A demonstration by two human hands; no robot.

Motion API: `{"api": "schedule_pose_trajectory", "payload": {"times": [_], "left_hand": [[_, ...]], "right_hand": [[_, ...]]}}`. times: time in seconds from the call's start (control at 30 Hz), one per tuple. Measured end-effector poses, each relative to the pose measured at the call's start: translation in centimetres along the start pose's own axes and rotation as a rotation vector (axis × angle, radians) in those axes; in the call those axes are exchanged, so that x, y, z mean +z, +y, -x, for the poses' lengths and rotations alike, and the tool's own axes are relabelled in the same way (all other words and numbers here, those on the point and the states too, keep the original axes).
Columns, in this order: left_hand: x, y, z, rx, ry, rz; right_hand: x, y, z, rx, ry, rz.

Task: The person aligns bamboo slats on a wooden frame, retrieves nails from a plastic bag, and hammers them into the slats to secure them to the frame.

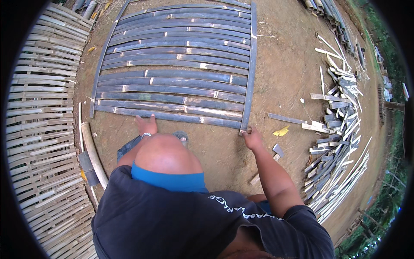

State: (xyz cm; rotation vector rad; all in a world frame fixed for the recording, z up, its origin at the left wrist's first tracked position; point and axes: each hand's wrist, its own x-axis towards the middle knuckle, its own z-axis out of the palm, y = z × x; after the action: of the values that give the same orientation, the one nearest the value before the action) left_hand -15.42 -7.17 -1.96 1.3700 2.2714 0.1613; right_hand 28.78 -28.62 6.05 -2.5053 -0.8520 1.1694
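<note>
A panel of dark split-bamboo slats (172,82) lies flat on the ground in front of me, its slats running crosswise between two long side strips. My left hand (147,125) rests beside my bent knee, fingers spread, with the tips at the nearest slat (172,117). At the near right corner, my right hand (253,138) has its thumb and fingers closed on the end of the right bamboo side strip (249,86). The undersides of the strip and slat are hidden.
A pale slatted bamboo panel (41,108) stretches along the left, with a bamboo pole (94,153) beside it. To the right lies a heap of bamboo offcuts (338,116). A yellow leaf (281,131) and a short dark piece (278,150) lie near my right hand. Bamboo poles (334,19) are at the far right.
</note>
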Motion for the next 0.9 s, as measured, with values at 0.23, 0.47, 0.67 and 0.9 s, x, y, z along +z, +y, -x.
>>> {"api": "schedule_pose_trajectory", "payload": {"times": [0.23, 0.47, 0.67, 0.9], "left_hand": [[-0.4, 2.5, -1.4, -0.311, 0.016, 0.104], [-1.5, 5.9, 0.5, -0.288, 0.076, 0.023], [-2.3, 10.9, 1.0, 0.616, 0.171, -0.173], [0.2, 32.0, 5.8, 1.578, -0.565, -0.658]], "right_hand": [[0.1, 4.2, 2.2, -0.017, -0.042, 0.138], [1.7, 10.1, 3.5, 0.093, 0.157, 0.031], [1.9, 13.7, 7.7, 0.672, 0.538, 0.105], [3.9, 18.6, 9.6, 0.793, 0.455, -0.060]]}}
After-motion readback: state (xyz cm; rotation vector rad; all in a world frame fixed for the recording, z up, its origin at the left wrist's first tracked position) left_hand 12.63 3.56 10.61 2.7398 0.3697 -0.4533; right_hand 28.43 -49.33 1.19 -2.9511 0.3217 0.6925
